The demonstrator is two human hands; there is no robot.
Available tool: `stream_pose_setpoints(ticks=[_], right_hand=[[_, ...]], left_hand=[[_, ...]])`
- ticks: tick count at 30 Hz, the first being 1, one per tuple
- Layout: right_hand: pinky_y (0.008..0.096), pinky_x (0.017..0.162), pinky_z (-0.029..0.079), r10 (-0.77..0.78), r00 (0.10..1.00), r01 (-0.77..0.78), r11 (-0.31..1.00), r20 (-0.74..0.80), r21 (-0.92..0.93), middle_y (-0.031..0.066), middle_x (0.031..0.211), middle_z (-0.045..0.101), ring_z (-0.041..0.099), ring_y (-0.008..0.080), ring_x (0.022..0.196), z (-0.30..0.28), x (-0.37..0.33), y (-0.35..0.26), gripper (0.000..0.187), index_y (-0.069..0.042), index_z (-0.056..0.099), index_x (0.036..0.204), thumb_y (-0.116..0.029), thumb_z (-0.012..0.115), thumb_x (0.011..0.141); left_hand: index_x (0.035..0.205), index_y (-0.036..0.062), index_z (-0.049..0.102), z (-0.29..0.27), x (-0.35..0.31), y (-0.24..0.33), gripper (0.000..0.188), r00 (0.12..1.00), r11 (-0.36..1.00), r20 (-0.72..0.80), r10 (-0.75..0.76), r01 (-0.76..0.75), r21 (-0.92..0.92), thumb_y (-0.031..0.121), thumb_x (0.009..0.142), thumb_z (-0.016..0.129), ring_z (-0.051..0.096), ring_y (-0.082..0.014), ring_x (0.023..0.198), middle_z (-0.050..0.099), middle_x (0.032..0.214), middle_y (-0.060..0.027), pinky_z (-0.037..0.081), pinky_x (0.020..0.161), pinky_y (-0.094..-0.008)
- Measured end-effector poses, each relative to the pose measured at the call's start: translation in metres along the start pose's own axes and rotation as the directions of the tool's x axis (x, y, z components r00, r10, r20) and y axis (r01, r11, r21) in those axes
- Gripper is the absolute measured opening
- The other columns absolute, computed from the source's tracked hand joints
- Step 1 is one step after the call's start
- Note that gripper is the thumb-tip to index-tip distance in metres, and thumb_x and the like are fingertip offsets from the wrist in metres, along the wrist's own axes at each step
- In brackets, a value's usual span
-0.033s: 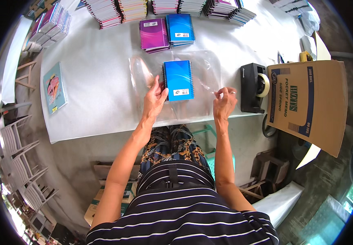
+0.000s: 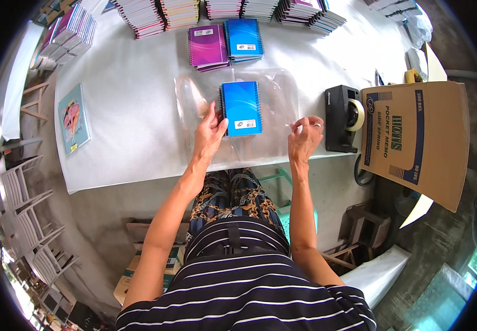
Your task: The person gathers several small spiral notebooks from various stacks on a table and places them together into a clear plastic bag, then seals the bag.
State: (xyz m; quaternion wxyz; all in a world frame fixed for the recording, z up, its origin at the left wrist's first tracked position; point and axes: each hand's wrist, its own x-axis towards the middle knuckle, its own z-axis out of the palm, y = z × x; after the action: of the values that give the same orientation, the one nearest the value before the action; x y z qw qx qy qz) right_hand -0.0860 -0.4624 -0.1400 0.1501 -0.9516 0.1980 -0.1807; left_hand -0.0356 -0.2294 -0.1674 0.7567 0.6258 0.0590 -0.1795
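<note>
We work at a white-covered table (image 2: 128, 127); stacked spiral notebooks (image 2: 161, 14) line its far edge, a black tape dispenser (image 2: 340, 118) and brown cardboard box (image 2: 417, 138) sit right. The blue spiral-bound notebook (image 2: 241, 107) lies centred inside a clear plastic sleeve (image 2: 274, 105). Our left hand (image 2: 209, 135) presses flat, open, on the notebook's left edge. Our right hand (image 2: 304, 138) pinches something small and clear.

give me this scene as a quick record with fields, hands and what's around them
left hand: rests on the left edge of the blue spiral notebook
right hand: fingers pinched at the clear plastic sheet
notebook: lies on the plastic sheet
right of hands: black tape dispenser, cardboard box
behind: purple notebook stack, blue notebook stack
surface: white table
</note>
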Motion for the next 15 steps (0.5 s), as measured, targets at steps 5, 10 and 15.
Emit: stream_pose_setpoints(ticks=[5,10,15], right_hand=[[0.0423,0.072,0.046,-0.105,0.994,0.080,0.896,0.034,0.437,0.0157,0.110,0.061,0.058,0.0328,0.087,-0.014,-0.006,-0.060,0.025,-0.004,0.057,0.090,0.004,0.066,0.068],[0.0496,0.096,0.039,-0.332,0.931,0.282,0.919,0.155,0.274,0.0233,0.125,0.057,0.054,0.0375,0.112,0.012,-0.029,-0.111,0.035,0.002,0.057,0.100,0.005,0.061,0.066],[0.0504,0.105,0.033,-0.594,0.765,0.488,0.786,0.249,0.378,0.0269,0.125,0.055,0.051,0.0390,0.120,-0.005,-0.033,-0.102,0.033,0.000,0.058,0.104,-0.003,0.066,0.072]], left_hand=[[0.149,0.0065,0.031,0.011,-0.001,0.019,0.067,0.999,0.997,0.033,0.015,-0.012,-0.080,0.006,0.090,0.064,0.053,-0.0121,0.109,0.054,0.131,-0.0071,0.041,0.096,-0.0241],[0.147,0.0065,0.034,0.012,0.001,0.011,0.070,0.997,0.977,0.052,0.058,-0.046,-0.207,0.009,0.087,0.069,0.053,-0.0132,0.113,0.055,0.131,-0.0089,0.043,0.099,-0.0299],[0.147,0.0062,0.035,0.027,0.002,0.025,0.072,0.989,0.986,-0.106,-0.100,0.084,-0.145,0.008,0.084,0.072,0.056,-0.0123,0.107,0.058,0.125,-0.0086,0.047,0.092,-0.0280]])
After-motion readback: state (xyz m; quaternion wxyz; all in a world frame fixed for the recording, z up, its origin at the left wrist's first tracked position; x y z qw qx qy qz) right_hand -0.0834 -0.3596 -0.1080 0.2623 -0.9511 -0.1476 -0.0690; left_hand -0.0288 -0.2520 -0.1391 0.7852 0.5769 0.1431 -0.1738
